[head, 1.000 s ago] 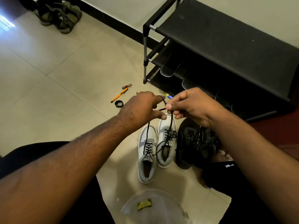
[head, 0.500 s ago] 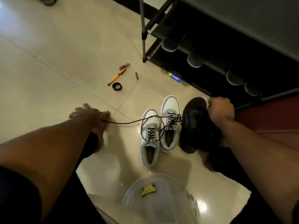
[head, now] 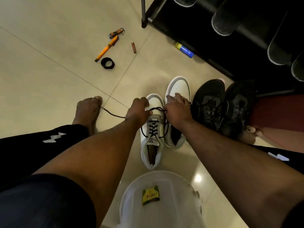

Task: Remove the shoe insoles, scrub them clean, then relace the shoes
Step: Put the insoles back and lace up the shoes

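Note:
Two white-and-grey sneakers stand side by side on the floor tiles, the left sneaker [head: 152,129] laced with a black shoelace [head: 156,109] and the right sneaker [head: 179,87] just beyond it. My left hand [head: 138,109] curls over the left sneaker's toe with the lace running under it. My right hand [head: 177,107] pinches the same lace between the two sneakers. The lace's loose end trails left to my bare foot [head: 88,111]. Dark insoles [head: 221,22] lean on the black shoe rack [head: 197,38] at top right.
A pair of black sneakers [head: 212,102] sits right of the white pair. A clear plastic tub [head: 181,195] stands close in front of me. An orange pen [head: 107,49], a black band [head: 107,63], a nail clipper [head: 116,33] and a blue tube [head: 185,50] lie on the floor.
My left hand came in from the floor at the left to the left white sneaker. My right hand left the black sneaker and took the lace. The view tilted down.

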A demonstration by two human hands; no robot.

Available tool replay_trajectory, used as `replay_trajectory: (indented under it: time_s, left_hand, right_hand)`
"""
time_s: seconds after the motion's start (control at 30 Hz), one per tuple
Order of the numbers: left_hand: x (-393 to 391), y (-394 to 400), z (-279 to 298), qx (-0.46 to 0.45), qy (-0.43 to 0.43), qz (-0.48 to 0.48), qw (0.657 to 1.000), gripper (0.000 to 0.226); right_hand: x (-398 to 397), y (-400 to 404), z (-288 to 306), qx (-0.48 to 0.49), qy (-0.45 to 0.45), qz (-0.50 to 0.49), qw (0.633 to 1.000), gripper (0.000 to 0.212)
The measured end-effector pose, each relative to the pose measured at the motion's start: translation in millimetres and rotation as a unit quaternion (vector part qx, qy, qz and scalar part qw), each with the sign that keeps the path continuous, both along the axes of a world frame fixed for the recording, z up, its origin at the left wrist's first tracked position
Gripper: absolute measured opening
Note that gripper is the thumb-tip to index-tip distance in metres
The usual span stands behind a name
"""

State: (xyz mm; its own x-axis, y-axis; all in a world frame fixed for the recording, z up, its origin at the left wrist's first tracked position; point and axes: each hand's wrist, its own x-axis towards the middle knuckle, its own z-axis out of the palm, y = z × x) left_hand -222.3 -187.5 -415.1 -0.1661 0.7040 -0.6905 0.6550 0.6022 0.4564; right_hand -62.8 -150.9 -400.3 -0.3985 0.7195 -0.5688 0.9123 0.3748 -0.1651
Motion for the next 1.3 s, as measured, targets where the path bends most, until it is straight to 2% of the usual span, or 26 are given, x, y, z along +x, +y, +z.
replay_trajectory:
  time_s: [0.07, 0.1, 0.2, 0.27, 0.3, 0.37, 0.43, 0.5, 0.53, 0.6, 0.67, 0.7, 0.77, 0.8, 0.87, 0.93, 0.97, 1.07, 1.17, 1.23, 1.3]
  left_hand:
    - [0.5, 0.3, -3.9, -0.005, 0.012, 0.034, 0.999, 0.008]
    - [1.1, 0.2, -2.1, 0.000, 0.016, 0.047, 0.999, 0.008]
    - [-6.1, -3.9, 5.8, 0.022, -0.023, 0.090, 0.995, 0.024]
    - [-22.2, -14.9, 20.3, 0.031, -0.028, 0.075, 0.996, 0.029]
    - [-33.4, -20.9, 25.9, 0.025, -0.005, 0.038, 0.999, 0.026]
    - [-60.5, -40.0, 41.1, -0.038, 0.081, -0.101, 0.991, 0.017]
    - [-80.2, -61.5, 61.9, -0.149, 0.146, -0.239, 0.948, 0.005]
    - [-86.6, -78.9, 74.1, -0.225, 0.169, -0.325, 0.903, 0.026]
    - [-83.9, -83.3, 76.2, -0.227, 0.167, -0.333, 0.900, 0.039]
    - [-69.7, -89.9, 76.0, -0.195, 0.144, -0.297, 0.924, 0.067]
    - [-47.3, -91.4, 70.5, -0.144, 0.079, -0.206, 0.965, 0.076]
    - [-35.2, -91.6, 66.9, -0.118, 0.033, -0.154, 0.980, 0.075]
    - [-14.9, -94.9, 57.4, -0.094, -0.050, -0.044, 0.993, 0.070]
    - [-8.1, -97.3, 52.8, -0.092, -0.073, 0.000, 0.993, 0.064]
    - [-1.8, -99.5, 43.5, -0.084, -0.070, 0.036, 0.993, 0.041]
    - [-3.6, -98.0, 37.4, -0.069, -0.035, 0.014, 0.997, 0.015]
    - [-4.8, -96.7, 36.6, -0.068, -0.031, 0.000, 0.997, 0.010]
    - [-6.6, -92.7, 38.6, -0.065, -0.036, -0.054, 0.996, 0.007]
    - [-6.2, -90.9, 42.7, -0.061, -0.040, -0.092, 0.993, 0.011]
    - [-11.5, -90.1, 45.4, -0.059, -0.024, -0.135, 0.989, 0.007]
    - [-20.2, -88.2, 49.0, -0.077, -0.009, -0.161, 0.984, 0.013]
  right_hand:
    - [-1.2, 0.8, 0.8, 0.009, 0.022, -0.019, 1.000, 0.024]
    - [-0.3, 0.8, 3.4, 0.011, 0.046, -0.038, 0.998, 0.024]
    - [8.6, -0.8, 17.1, 0.033, 0.098, -0.102, 0.989, 0.023]
    - [23.1, -4.1, 31.7, 0.054, 0.104, -0.142, 0.983, 0.024]
    - [32.2, -4.1, 36.6, 0.060, 0.098, -0.165, 0.980, 0.023]
    - [56.4, -12.4, 51.0, 0.066, 0.074, -0.214, 0.972, 0.021]
    - [83.0, -27.5, 65.6, 0.050, 0.023, -0.267, 0.962, 0.017]
    - [99.3, -51.8, 76.0, -0.007, -0.050, -0.301, 0.952, 0.018]
    - [102.4, -66.3, 79.3, -0.034, -0.085, -0.289, 0.953, 0.020]
    - [99.1, -93.9, 83.4, -0.023, -0.113, -0.219, 0.969, 0.029]
    - [86.5, -105.7, 75.1, 0.021, -0.027, -0.178, 0.983, 0.038]
    - [76.7, -106.6, 70.3, -0.003, 0.047, -0.188, 0.981, 0.040]
    - [54.0, -107.2, 59.6, -0.113, 0.167, -0.233, 0.951, 0.043]
    - [44.9, -108.7, 55.6, -0.142, 0.190, -0.242, 0.941, 0.045]
    - [31.8, -110.6, 47.5, -0.149, 0.186, -0.220, 0.946, 0.049]
    - [26.3, -110.2, 40.3, -0.122, 0.156, -0.195, 0.961, 0.047]
    - [25.3, -108.0, 37.4, -0.103, 0.144, -0.188, 0.966, 0.041]
    - [22.2, -100.6, 35.7, -0.091, 0.115, -0.159, 0.976, 0.022]
    - [24.7, -103.7, 38.9, -0.081, 0.118, -0.144, 0.979, 0.021]
    - [31.3, -104.8, 41.6, -0.052, 0.091, -0.142, 0.984, 0.023]
    - [39.6, -101.3, 40.5, -0.031, 0.050, -0.134, 0.989, 0.024]
